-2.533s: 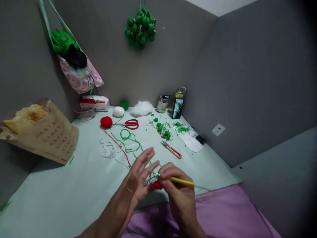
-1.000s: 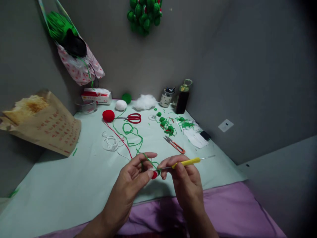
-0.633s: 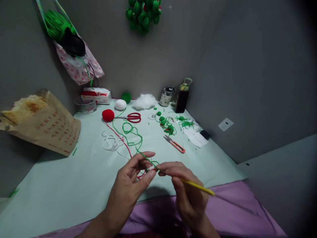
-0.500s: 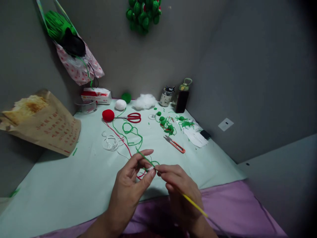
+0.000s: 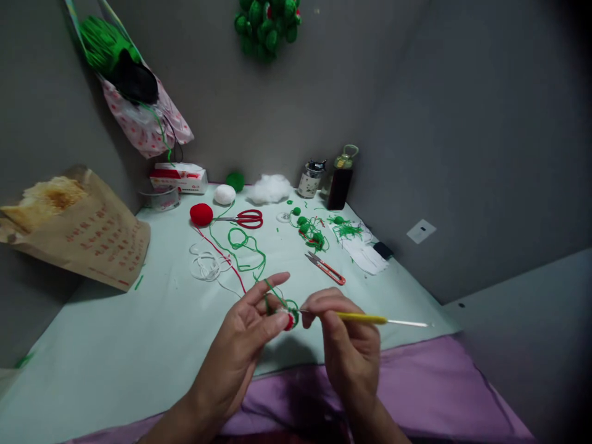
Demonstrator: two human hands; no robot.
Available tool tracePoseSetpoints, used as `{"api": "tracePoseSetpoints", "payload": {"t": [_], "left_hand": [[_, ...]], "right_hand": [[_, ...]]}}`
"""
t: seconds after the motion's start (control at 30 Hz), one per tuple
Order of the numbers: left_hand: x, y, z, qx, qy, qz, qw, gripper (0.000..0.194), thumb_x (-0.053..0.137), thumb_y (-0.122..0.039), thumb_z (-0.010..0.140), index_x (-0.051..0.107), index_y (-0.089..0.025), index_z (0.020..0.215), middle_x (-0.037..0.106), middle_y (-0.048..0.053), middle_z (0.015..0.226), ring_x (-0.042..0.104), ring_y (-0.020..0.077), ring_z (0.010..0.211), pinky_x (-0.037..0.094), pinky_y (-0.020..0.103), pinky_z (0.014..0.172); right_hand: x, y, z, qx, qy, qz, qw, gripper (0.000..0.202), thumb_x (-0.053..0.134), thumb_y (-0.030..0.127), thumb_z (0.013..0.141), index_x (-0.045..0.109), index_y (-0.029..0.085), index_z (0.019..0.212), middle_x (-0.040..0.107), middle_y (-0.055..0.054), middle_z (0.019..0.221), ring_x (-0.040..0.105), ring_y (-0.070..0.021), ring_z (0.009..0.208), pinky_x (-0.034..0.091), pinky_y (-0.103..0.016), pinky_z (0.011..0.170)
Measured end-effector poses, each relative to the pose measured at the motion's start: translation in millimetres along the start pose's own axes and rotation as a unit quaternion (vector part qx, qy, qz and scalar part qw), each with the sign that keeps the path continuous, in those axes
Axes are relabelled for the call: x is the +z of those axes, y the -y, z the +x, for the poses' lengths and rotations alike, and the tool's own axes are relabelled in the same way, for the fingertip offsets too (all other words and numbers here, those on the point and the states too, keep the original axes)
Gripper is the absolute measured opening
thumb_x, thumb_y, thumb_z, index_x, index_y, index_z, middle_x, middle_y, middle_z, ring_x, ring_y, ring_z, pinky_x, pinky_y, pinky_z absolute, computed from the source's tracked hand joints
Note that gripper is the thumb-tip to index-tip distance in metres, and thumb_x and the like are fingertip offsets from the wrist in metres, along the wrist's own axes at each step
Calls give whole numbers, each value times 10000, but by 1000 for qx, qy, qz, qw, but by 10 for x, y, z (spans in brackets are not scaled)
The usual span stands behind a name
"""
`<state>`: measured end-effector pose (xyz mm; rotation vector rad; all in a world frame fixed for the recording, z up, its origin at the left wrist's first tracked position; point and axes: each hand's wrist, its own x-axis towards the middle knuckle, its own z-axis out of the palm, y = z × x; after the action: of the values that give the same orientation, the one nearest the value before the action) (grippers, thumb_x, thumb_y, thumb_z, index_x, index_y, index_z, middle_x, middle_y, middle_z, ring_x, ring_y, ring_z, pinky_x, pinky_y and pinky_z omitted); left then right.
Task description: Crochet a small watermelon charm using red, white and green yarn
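Between the thumb and fingers of my left hand (image 5: 247,330) is a small round crochet piece (image 5: 290,320) in red, white and green. Green yarn (image 5: 272,290) runs from it over my raised index finger and back onto the table. My right hand (image 5: 346,333) grips a crochet hook (image 5: 365,318) by its yellow handle; one metal end points right, and the other reaches the edge of the piece. Whether a loop sits on the hook is too small to tell. Beyond the hands lie a white yarn tangle (image 5: 208,265) and a red yarn ball (image 5: 201,214).
Orange thread snips (image 5: 326,269) and red-handled scissors (image 5: 247,218) lie on the table. Small green crochet pieces (image 5: 312,234), white stuffing (image 5: 269,189), a jar (image 5: 309,180) and a bottle (image 5: 343,161) stand farther back. A paper bag with bread (image 5: 102,240) is at left.
The hook has swung from slanting down-right to nearly level. My right hand has turned with it, and the piece now shows its red and green face.
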<state>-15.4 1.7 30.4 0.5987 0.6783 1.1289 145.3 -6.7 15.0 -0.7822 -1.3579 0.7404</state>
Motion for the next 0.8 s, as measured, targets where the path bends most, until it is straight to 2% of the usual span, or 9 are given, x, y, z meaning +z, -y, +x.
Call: {"api": "tracePoseSetpoints", "payload": {"t": [0.1,0.2,0.27,0.3,0.33,0.4,0.5,0.63,0.8], "left_hand": [[10,77,-20,29,-5,48,998,510,877,-262,823,726,-273,1310,672,-16,888,603,131,873,470,243,875],[14,132,-6,50,-15,44,998,508,885,-263,822,727,-303,1303,672,-34,856,601,120,846,467,230,842],[8,133,18,15,0,2,1000,521,894,-283,807,733,-266,1303,676,-23,846,605,126,846,468,234,846],[0,123,31,-14,7,-25,1000,526,893,-283,802,737,-238,1302,680,-11,851,604,127,845,468,237,852],[-9,108,45,-43,12,-49,998,520,889,-274,799,743,-209,1295,685,2,857,600,126,837,468,238,854],[-27,73,66,-75,10,-77,994,478,875,-240,797,766,-166,1256,690,19,854,586,117,805,463,230,838],[-32,45,74,-51,1,-56,997,395,859,-222,805,795,-177,1192,699,19,846,574,110,781,453,222,813],[-10,76,44,-14,15,31,999,343,860,-255,819,806,-233,1156,729,18,904,601,134,842,452,259,863],[-34,100,19,13,-7,91,996,343,847,-323,838,800,-246,1169,712,30,944,618,177,928,433,310,918]], "right_hand": [[17,-19,-11,-29,25,-77,996,268,575,138,1022,772,301,1103,739,-42,940,686,-203,905,565,-340,784],[-18,-66,-69,-130,47,-210,968,418,623,72,968,728,318,1290,759,-67,1025,709,-223,917,583,-351,764],[-51,-90,-93,-192,74,-257,944,504,677,69,926,696,316,1366,759,-90,1094,719,-245,947,594,-357,752],[-64,-96,-92,-194,78,-252,945,494,677,74,926,703,314,1357,758,-92,1097,719,-246,951,595,-356,752],[-72,-97,-83,-172,68,-228,956,439,658,84,943,729,309,1313,757,-85,1064,715,-239,938,592,-353,755],[-73,-90,-43,-78,10,-131,988,296,596,117,996,782,291,1147,733,-54,927,689,-204,849,572,-335,739],[-41,-83,25,43,-32,35,998,211,588,227,1034,784,260,965,682,-21,826,629,-158,704,539,-304,671],[-7,-107,51,90,6,60,994,151,668,283,999,805,247,947,728,-44,898,670,-185,838,552,-315,758],[-38,-137,45,138,-18,136,981,156,674,322,1002,797,235,960,735,-25,882,654,-131,710,541,-269,689]]}}
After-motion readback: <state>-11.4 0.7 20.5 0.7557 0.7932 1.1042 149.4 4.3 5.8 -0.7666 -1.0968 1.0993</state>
